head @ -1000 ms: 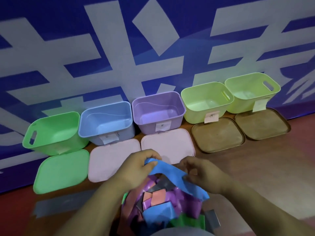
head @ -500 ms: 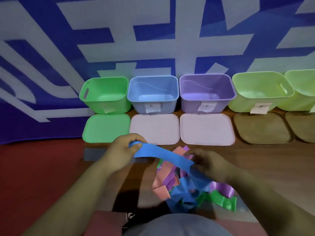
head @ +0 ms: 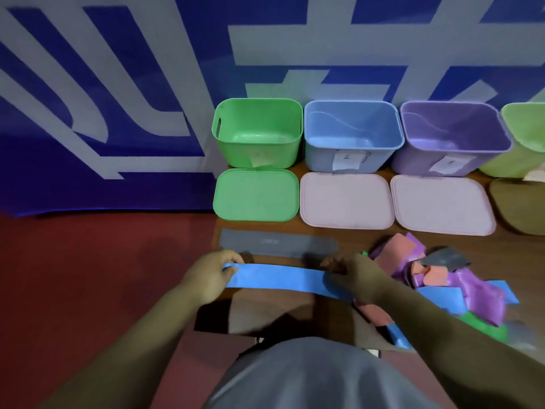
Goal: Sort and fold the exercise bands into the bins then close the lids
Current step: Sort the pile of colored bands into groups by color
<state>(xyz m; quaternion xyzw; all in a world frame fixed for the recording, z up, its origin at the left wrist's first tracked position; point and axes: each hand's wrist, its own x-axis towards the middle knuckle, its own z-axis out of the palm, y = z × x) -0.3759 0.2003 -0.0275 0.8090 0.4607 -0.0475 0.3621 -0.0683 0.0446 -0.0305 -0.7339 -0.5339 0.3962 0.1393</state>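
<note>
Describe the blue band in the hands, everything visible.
The blue band is a flat, thin strip, rubbery-looking, held nearly level between both hands. The left hand pinches its left end; the right hand grips the other end, hiding it. A grey band lies flat just beyond it.

The blue band [head: 277, 279] now level between left hand [head: 206, 280] and right hand [head: 361, 276], beside the pile [head: 448, 278]
</note>
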